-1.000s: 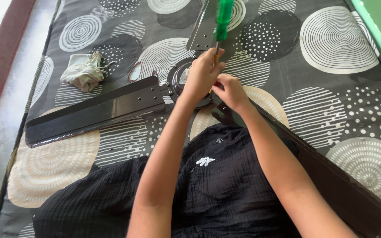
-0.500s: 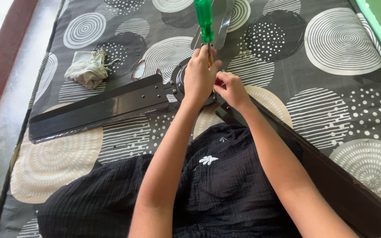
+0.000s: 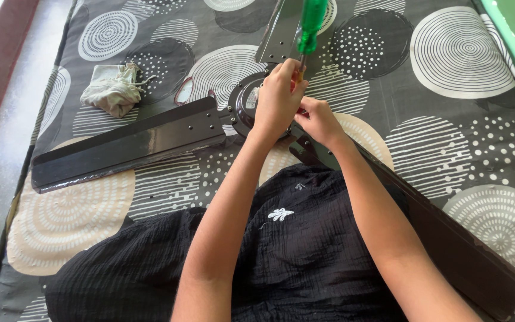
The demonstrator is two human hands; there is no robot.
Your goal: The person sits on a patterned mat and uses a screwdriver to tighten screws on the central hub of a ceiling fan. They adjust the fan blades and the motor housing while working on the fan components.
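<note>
A dark ceiling fan lies on a patterned mattress, its round hub (image 3: 242, 104) in front of me. One blade (image 3: 126, 146) runs left, another (image 3: 284, 30) points away, and a third (image 3: 448, 238) runs to the lower right. My left hand (image 3: 278, 98) is closed around the shaft of a green-handled screwdriver (image 3: 312, 24), which stands nearly upright over the hub. My right hand (image 3: 317, 122) sits just beside it, fingers curled and pinched at the hub's edge near the screwdriver tip. The tip itself is hidden by my fingers.
A crumpled whitish cloth (image 3: 114, 89) lies on the mattress at the upper left. The grey sheet with circle patterns (image 3: 454, 53) covers the mattress. A bare floor strip (image 3: 7, 119) runs along the left edge, and a green edge (image 3: 514, 36) lies at the right. My black clothing (image 3: 281, 256) fills the foreground.
The screwdriver's green handle tipped left and then back to the right. Both hands have stayed at the hub.
</note>
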